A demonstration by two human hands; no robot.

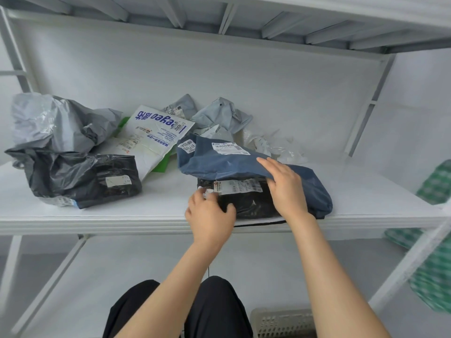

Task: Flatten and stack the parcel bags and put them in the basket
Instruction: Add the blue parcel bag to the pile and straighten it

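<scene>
Parcel bags wait crumpled behind the black bag. A blue bag lies on it under the flat, spread right hand, while the left hand pinches the black bag's left corner. This looks like stacking; next, align the edges and smooth outward.

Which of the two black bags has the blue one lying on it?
The flat black bag at the shelf's front edge, touched by the left hand; the blue bag overlaps it. The other black bag sits crumpled at the left, apart.
</scene>
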